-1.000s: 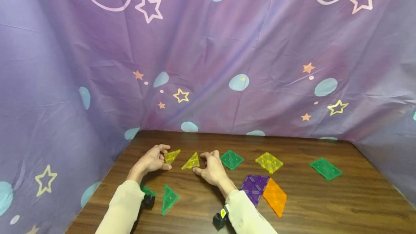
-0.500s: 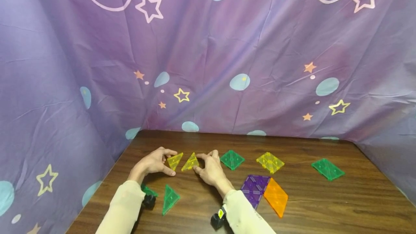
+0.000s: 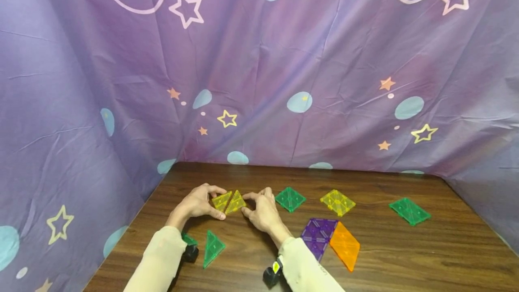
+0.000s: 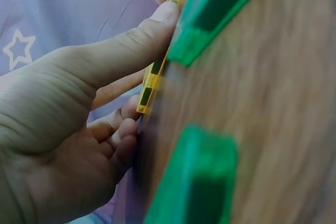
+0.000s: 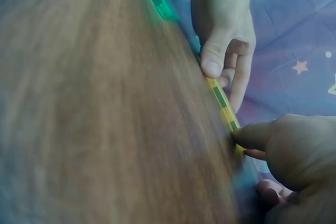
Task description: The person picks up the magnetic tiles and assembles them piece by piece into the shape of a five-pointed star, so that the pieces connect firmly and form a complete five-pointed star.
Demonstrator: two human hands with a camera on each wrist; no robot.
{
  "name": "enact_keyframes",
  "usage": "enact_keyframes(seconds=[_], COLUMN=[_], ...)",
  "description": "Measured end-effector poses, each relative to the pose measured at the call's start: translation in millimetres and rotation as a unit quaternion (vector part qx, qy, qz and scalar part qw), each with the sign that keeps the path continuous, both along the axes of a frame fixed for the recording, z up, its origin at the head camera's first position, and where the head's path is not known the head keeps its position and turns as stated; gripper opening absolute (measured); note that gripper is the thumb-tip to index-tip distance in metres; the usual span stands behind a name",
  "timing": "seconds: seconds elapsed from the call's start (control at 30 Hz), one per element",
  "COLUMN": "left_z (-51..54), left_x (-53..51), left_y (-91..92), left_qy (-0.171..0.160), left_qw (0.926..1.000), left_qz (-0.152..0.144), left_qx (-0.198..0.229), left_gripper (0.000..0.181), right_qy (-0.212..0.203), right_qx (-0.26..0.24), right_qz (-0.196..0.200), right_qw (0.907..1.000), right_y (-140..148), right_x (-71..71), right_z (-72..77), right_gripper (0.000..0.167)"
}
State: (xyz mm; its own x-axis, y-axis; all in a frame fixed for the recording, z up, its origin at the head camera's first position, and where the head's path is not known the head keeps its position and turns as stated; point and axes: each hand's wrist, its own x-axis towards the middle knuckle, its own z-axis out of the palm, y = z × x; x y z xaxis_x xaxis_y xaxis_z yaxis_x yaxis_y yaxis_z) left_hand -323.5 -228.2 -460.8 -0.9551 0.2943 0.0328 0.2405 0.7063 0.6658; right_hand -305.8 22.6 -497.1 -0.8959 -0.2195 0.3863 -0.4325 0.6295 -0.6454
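Observation:
Two translucent yellow triangle magnetic tiles lie flat on the table, a narrow slit between them in the head view. My left hand [image 3: 198, 202] holds the left yellow triangle tile [image 3: 220, 201] between thumb and fingers. At the other side, my right hand [image 3: 263, 213] pinches the right yellow triangle tile [image 3: 236, 203] at its outer edge with thumb and index finger. Both wrist views show the yellow tile edge [image 4: 148, 92] low against the wood. A green triangle tile [image 3: 212, 249] lies nearer the front, and another green tile [image 3: 189, 239] is partly hidden by the left wrist.
Right of my right hand lie a green diamond [image 3: 290, 199], a yellow diamond [image 3: 338, 203] and a green rhombus [image 3: 409, 211]. Purple tiles [image 3: 318, 233] touch an orange rhombus [image 3: 345, 246] nearer the front. A purple patterned curtain [image 3: 259, 71] hangs behind the wooden table [image 3: 405, 260].
My left hand has moved right with its yellow triangle tile, turning it. The right yellow tile has shifted slightly left, and the gap between the two has narrowed to a slit.

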Motion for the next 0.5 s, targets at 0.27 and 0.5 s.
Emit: enact_keyframes(seconds=[0.27,0.5], left_z=[-3.4,-2.1], left_x=[-1.2,0.7], left_y=[5.6,8.0], left_qy=[0.014,0.026], left_qw=[0.9996,0.9992], left_qz=[0.011,0.017], left_qx=[-0.021,-0.025], left_gripper=[0.081,0.078], right_qy=[-0.019,-0.028], right_qx=[0.007,0.007], right_qz=[0.008,0.010], right_qw=[0.9998,0.9995], right_y=[0.7,2.5], right_x=[3.5,2.0], right_z=[2.5,0.0], right_gripper=[0.036,0.041])
